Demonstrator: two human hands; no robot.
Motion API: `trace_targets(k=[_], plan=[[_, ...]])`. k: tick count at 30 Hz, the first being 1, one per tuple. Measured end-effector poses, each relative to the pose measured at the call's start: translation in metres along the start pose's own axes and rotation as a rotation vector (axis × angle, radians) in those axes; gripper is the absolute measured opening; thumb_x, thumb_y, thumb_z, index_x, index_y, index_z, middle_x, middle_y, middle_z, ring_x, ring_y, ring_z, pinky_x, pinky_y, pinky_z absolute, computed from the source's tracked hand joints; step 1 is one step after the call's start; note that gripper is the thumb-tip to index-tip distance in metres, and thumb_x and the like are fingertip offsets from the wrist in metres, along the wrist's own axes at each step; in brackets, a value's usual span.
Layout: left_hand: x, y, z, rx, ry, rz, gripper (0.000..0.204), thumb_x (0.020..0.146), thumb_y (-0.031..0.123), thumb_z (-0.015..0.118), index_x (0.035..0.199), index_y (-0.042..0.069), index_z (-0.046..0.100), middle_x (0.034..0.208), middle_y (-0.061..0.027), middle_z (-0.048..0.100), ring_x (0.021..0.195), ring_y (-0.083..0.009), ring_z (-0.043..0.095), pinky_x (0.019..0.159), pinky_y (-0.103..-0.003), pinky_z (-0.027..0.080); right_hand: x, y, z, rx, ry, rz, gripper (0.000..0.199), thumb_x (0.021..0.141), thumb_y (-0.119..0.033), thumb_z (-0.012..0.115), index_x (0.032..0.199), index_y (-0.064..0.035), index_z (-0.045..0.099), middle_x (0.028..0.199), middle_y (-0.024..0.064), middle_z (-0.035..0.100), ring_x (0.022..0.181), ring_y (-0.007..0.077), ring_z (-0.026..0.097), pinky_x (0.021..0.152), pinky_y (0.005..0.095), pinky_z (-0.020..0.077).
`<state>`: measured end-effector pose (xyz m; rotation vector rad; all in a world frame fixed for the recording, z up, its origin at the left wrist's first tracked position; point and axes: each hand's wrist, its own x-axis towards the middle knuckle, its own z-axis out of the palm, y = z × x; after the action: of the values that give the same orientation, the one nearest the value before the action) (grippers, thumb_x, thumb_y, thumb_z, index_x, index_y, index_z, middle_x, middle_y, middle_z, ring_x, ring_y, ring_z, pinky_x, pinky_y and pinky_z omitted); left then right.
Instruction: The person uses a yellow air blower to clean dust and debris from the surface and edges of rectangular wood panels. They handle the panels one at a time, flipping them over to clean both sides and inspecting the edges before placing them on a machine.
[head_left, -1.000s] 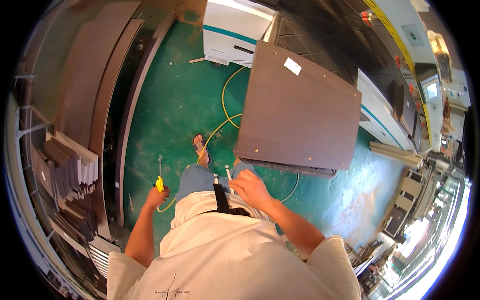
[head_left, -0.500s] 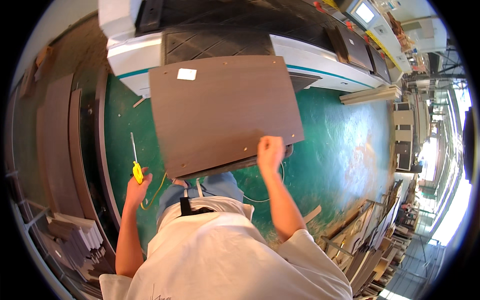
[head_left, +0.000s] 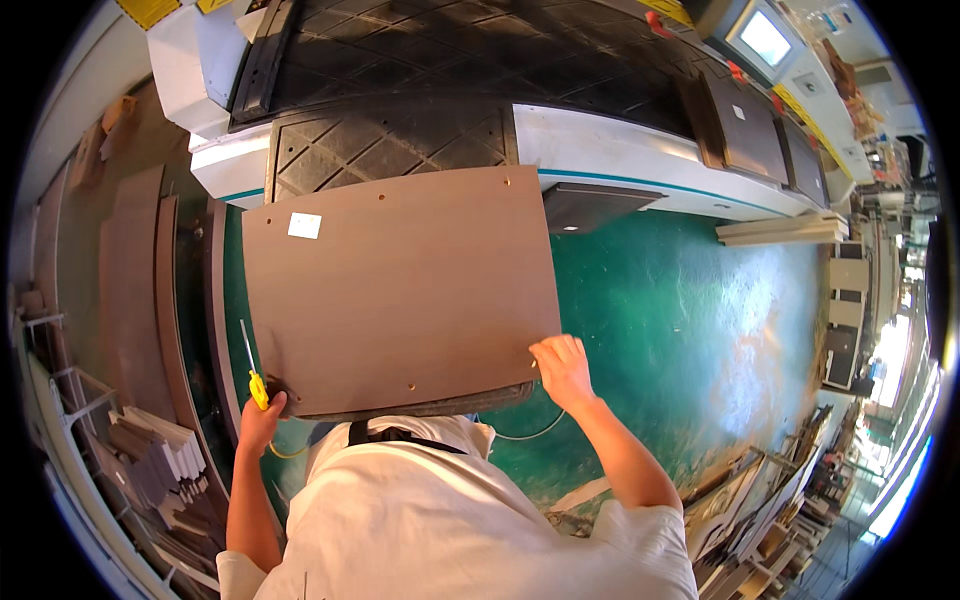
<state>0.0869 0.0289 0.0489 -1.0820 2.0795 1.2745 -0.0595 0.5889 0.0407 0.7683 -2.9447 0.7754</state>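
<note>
A brown rectangular panel [head_left: 400, 290] lies flat in front of me, with a white label [head_left: 304, 226] near its far left corner and several small holes along its edges. In my left hand [head_left: 260, 425] is a yellow air blow gun [head_left: 258, 390], its thin metal nozzle pointing away, beside the panel's near left corner. My right hand [head_left: 566, 372] is at the near right corner, fingers curled together next to a small hole [head_left: 533, 364]. Whatever those fingers may hold is hidden. A dark support [head_left: 450, 405] shows under the panel's near edge.
Beyond the panel stands a white machine with a black grid-patterned bed [head_left: 390, 150]. Another dark panel [head_left: 600, 205] juts out right of mine. Stacked boards [head_left: 150, 440] stand at left, pale strips [head_left: 780, 230] at far right. A screen [head_left: 765, 38] is at upper right.
The panel now appears lower and further left in view as the view shifts. My right hand has moved to the panel's near right corner; the blow gun stays in my left hand.
</note>
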Motion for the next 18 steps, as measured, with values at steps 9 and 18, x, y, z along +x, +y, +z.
trace_targets(k=[9,18], plan=[[-0.004,-0.009,0.021,-0.078,0.139,-0.134,0.038,0.097,0.042,0.072,0.107,0.006,0.066,0.082,0.0023,0.063,0.069,-0.0104,0.064,0.06,-0.027,0.046,0.307,0.161,0.025,-0.16,0.26,0.01,0.011,0.094,-0.01,0.063,0.101,-0.0062,0.069,0.101,0.0127,0.064,0.103,0.0361,0.061,0.088,0.0494,0.0464],[-0.013,-0.011,0.02,-0.091,0.181,-0.201,0.046,0.094,0.046,0.076,0.109,0.002,0.073,0.079,-0.0027,0.069,0.066,-0.014,0.061,0.06,-0.033,0.047,0.22,0.126,0.009,0.689,0.082,0.488,0.033,0.104,-0.014,0.062,0.134,-0.0005,0.056,0.099,0.0062,0.067,0.092,0.0146,0.064,0.086,0.0296,0.0517]])
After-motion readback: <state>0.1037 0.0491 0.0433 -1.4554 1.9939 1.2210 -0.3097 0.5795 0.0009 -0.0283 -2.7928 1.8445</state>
